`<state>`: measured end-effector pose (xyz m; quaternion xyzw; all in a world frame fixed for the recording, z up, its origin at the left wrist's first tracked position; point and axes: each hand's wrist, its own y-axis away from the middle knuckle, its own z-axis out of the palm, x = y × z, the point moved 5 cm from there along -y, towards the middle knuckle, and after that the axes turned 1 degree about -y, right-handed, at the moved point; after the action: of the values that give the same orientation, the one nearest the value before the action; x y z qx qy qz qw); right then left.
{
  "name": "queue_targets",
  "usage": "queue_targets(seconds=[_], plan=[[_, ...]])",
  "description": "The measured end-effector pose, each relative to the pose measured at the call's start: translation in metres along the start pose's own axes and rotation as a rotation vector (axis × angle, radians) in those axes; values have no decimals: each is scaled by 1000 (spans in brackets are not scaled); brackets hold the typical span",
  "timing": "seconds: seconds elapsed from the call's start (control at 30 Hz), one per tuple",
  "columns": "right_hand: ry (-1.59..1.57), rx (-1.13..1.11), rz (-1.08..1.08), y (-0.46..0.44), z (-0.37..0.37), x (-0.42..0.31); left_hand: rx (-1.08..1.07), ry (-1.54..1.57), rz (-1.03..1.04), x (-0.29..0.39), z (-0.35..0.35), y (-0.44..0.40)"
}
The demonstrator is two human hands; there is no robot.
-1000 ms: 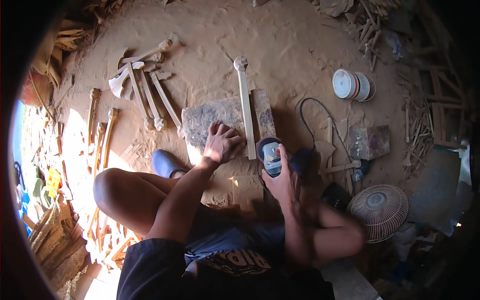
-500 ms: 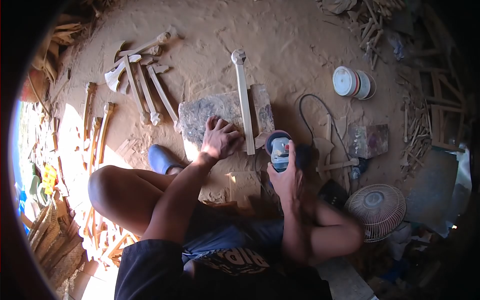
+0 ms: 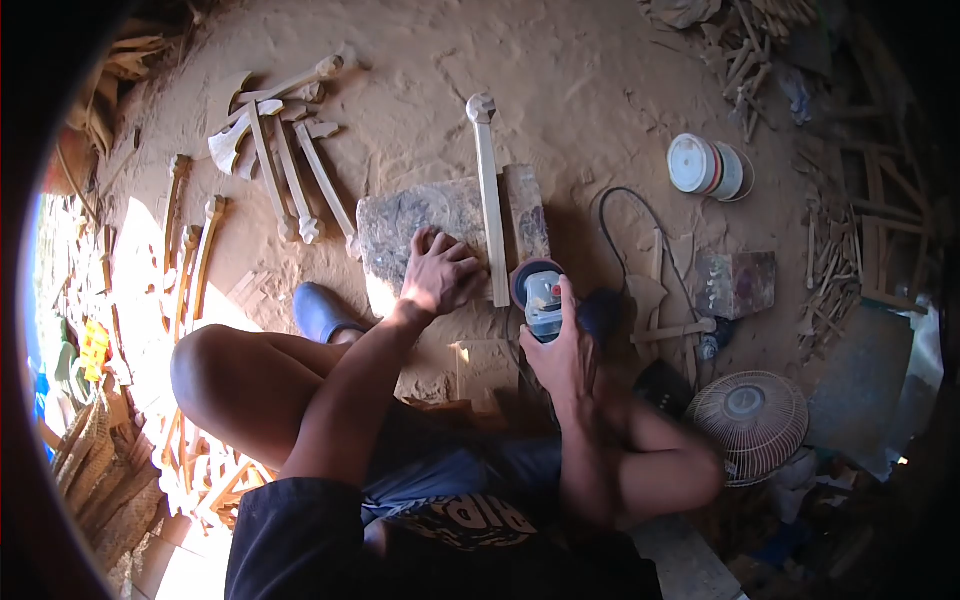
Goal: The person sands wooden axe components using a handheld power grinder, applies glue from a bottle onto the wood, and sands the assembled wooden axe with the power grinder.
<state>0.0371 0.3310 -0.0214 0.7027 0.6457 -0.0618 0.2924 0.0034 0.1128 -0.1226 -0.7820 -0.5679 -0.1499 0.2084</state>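
My left hand (image 3: 442, 272) rests at the near edge of a worn wooden block (image 3: 400, 222), its fingers curled; what they grip, if anything, is hidden. Across the block lies a long pale wooden piece (image 3: 488, 190) with a knobbed far end, just right of that hand. My right hand (image 3: 562, 345) is wrapped round a power sander (image 3: 545, 303) with a clear body and a round dark disc. The disc is beside the near end of the block, right of the long piece.
Carved wooden pieces (image 3: 270, 170) lie on the sandy ground at the left. To the right are a white bucket (image 3: 692, 165), a second block (image 3: 737, 283), a black cable (image 3: 640, 205) and a round fan (image 3: 748, 420). A blue shoe (image 3: 322, 312) is near the block.
The sander in my right hand moved right, away from the block, then back left towards it. My left hand has stayed at the block. The view has shifted slightly.
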Motion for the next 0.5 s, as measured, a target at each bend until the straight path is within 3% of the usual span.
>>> queue_targets(seconds=[0.5], plan=[[80, 39, 25, -20, 2, -7, 28, 7, 15, 3, -3, -1]])
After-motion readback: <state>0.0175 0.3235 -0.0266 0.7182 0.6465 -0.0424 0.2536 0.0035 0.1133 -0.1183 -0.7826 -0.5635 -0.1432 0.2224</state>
